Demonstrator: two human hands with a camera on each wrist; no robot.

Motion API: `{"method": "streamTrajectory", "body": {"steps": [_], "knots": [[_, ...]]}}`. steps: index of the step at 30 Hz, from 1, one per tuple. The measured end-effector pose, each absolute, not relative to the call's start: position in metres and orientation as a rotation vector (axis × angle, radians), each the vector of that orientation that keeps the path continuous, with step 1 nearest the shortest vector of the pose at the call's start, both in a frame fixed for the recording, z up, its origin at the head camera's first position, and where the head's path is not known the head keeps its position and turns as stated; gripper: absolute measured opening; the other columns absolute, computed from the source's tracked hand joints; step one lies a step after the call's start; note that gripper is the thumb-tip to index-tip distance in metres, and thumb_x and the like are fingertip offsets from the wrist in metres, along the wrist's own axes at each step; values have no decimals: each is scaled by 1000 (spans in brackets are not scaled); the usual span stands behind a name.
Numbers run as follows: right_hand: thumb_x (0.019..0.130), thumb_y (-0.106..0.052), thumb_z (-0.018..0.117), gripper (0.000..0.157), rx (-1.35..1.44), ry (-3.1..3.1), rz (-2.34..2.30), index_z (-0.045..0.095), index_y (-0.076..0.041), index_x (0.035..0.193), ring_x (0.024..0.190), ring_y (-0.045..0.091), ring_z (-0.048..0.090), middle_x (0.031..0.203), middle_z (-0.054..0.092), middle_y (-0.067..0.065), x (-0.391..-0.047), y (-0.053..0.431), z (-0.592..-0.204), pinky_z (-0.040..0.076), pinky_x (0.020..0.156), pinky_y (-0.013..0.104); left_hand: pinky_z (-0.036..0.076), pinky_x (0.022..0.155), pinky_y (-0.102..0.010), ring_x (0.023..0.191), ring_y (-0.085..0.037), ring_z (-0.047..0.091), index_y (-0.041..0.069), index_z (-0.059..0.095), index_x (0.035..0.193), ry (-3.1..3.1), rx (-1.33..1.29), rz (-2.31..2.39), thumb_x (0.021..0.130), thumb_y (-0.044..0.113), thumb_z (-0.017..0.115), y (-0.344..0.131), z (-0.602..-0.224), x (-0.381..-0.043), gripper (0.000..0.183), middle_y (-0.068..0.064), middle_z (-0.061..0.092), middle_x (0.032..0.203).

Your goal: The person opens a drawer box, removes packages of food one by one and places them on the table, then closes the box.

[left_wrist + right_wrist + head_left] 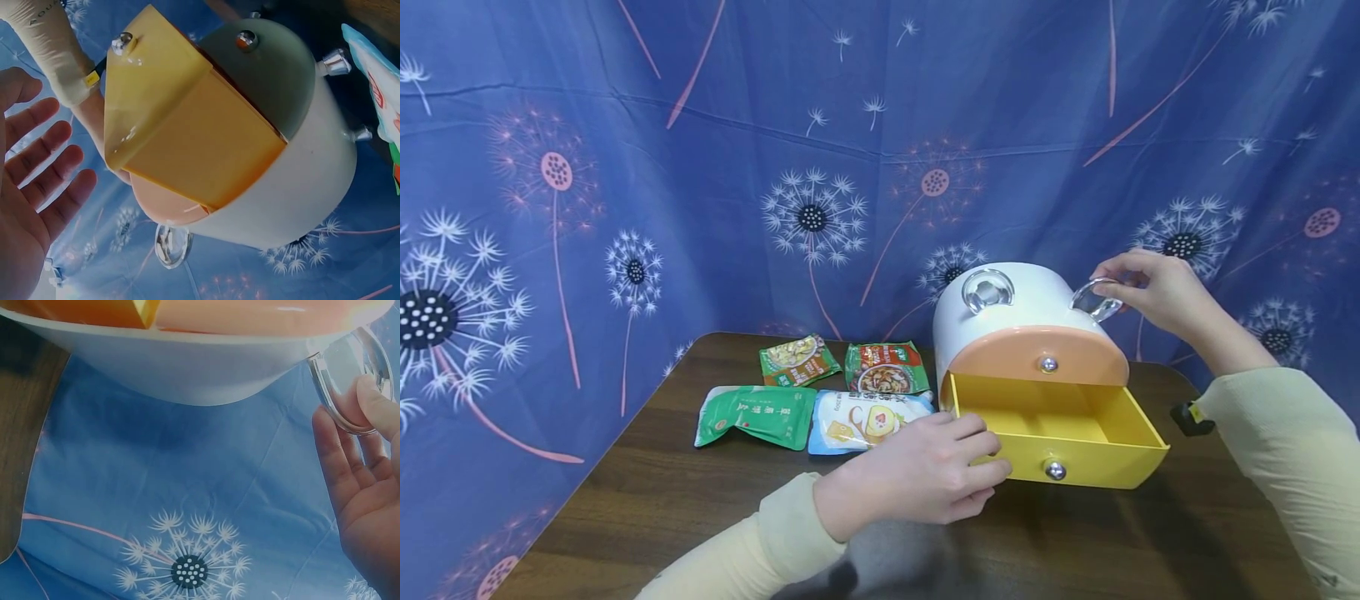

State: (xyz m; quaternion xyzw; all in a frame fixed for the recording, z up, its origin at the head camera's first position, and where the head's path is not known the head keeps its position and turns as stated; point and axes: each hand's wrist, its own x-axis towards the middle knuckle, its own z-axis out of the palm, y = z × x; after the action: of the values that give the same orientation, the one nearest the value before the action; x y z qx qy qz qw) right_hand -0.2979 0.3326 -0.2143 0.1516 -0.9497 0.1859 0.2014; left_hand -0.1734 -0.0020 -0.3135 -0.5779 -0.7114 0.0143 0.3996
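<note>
Head: glossy white rounded box (pixel 1033 292), peach front (pixel 1011 354), yellow drawer (pixel 1090 460) pulled out, stood at right of table (pixel 625 504); right hand (pixel 1161 292) pinched its clear ear (pixel 1102 306). Left wrist: left hand (pixel 22 228), fingers apart, hung beside drawer. Right wrist: ear shone, silver-rimmed.

"AQUA" stands on the sleeve (pixel 53 50) at ten o'clock, left wrist view; in the head view, Chinese print on the green pouch (pixel 760 415) at eight o'clock is too blurred to read.
</note>
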Motion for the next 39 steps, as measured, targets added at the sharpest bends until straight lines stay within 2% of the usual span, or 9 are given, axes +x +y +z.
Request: {"method": "streamTrajectory", "body": {"steps": [4,8,13,24,31,39], "knots": [[88,-30,65,28,424,-2651,530,67,-9,106,69,-1,48,93,61,10,-298,332,-214,43,55,21,45,69,-22,93,-10,53,24,64,103,-1797,-1462,51,89,31,48,4,-314,-172,22,9,59,98],[88,-31,65,29,411,-2658,540,66,-9,107,68,3,48,92,61,10,-299,333,-214,43,52,23,44,67,-20,92,-10,53,25,64,102,-1776,-1444,66,89,31,46,15,-314,-170,23,10,58,97],[88,-33,64,32,391,-2666,551,66,-9,109,69,3,48,94,62,12,-300,333,-216,43,52,22,43,65,-19,93,-10,54,25,64,110,-1762,-1419,92,89,31,44,33,-317,-167,29,10,60,102],[86,-35,66,34,380,-2650,554,67,-9,108,69,8,50,90,64,12,-299,334,-217,44,52,21,42,67,-20,92,-9,54,28,64,107,-1719,-1357,178,89,24,43,56,-323,-164,28,11,59,104],[87,-34,67,33,383,-2639,560,67,-9,108,67,5,50,88,64,11,-297,333,-217,44,52,21,43,71,-19,96,-9,53,29,63,110,-1752,-1365,238,97,20,30,59,-323,-164,37,11,58,107],[87,-34,66,34,393,-2640,571,67,-8,109,72,12,51,89,63,11,-298,333,-217,44,53,19,44,73,-23,100,-11,52,28,61,112,-1819,-1378,188,98,20,29,72,-340,-171,36,11,56,109]]}}
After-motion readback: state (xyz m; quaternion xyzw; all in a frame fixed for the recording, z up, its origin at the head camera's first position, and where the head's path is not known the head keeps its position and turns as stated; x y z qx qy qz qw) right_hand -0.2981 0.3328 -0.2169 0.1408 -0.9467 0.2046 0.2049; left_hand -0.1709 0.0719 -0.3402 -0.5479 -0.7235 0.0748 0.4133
